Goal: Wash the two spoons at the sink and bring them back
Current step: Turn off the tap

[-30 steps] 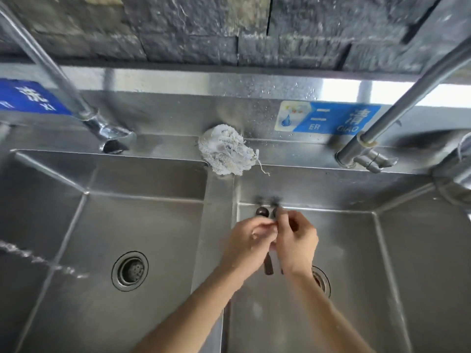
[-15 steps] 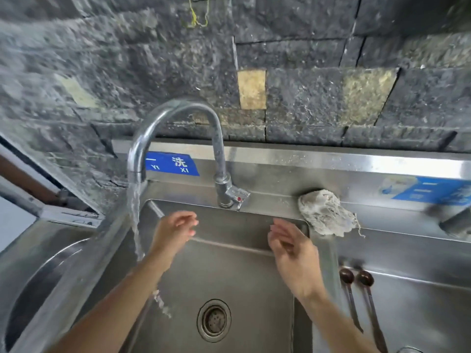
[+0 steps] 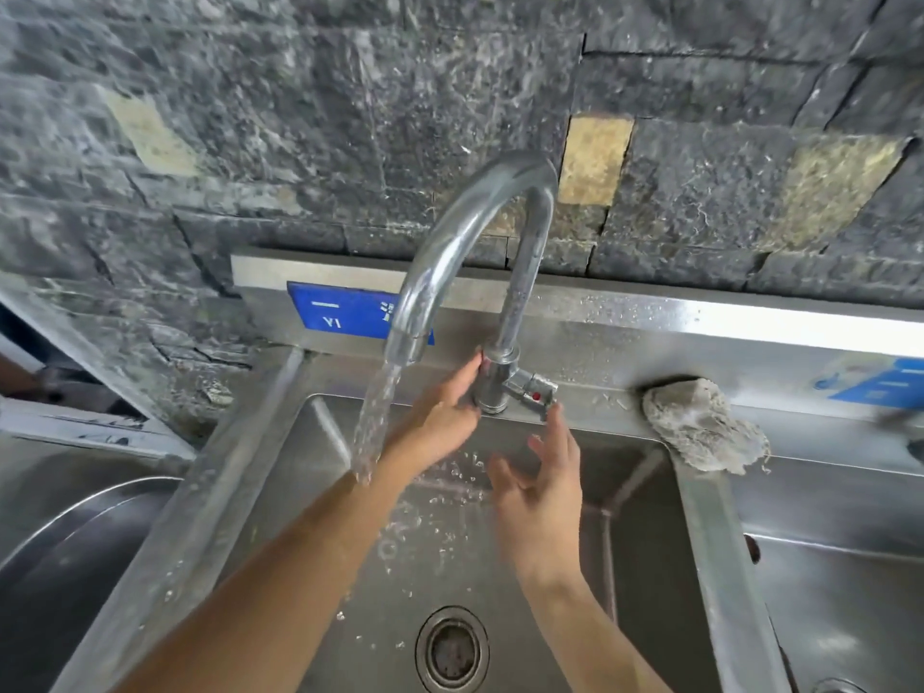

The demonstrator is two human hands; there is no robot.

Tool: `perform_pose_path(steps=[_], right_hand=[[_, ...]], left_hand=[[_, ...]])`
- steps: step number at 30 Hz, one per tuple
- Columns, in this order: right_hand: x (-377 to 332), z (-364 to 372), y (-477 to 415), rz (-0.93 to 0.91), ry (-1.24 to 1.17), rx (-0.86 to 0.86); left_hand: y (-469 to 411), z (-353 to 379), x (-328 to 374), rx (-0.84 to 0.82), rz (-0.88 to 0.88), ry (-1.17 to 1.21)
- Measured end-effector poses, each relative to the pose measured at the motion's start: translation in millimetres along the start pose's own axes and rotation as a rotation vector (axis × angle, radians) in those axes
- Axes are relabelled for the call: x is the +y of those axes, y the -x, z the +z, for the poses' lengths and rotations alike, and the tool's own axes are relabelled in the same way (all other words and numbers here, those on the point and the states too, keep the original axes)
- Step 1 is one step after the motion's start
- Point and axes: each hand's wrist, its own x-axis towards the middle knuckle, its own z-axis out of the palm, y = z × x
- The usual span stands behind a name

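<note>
Over a steel sink (image 3: pixel 320 442), a curved chrome faucet (image 3: pixel 465 232) pours a stream of water (image 3: pixel 372 422) onto the left forearm; the left hand (image 3: pixel 440 417) rests with spread fingers against the faucet's base, gripping nothing; the right hand (image 3: pixel 542 497) hovers empty, fingers loosely apart, just under the faucet handle (image 3: pixel 535 392) with its red dot; a grey scrubbing pad (image 3: pixel 700 427) sits on the sink's back ledge; the two spoons cannot be seen; the neighbouring basin (image 3: pixel 840 602) at right is cut off by the frame edge.
</note>
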Motion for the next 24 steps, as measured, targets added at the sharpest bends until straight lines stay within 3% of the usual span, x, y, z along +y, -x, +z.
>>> perform_pose_path(steps=[7,11,14,17,24], right_hand=[[0,-6,-3,0.006,-0.003,-0.050],[10,-29,-1,-0.020,0.047,-0.081],[20,-58,-2,-0.023,0.086,-0.031],[34,-100,-2,-0.009,0.114,0.038],[83,-228,-4,0.065,0.232,0.244]], left_hand=[[3,-1,-6,0.000,-0.007,0.157],[15,8,-21,0.060,-0.039,0.021],[28,20,-34,0.068,-0.102,-0.096],[39,37,-33,-0.005,-0.049,-0.242],[57,124,32,-0.133,0.065,-0.284]])
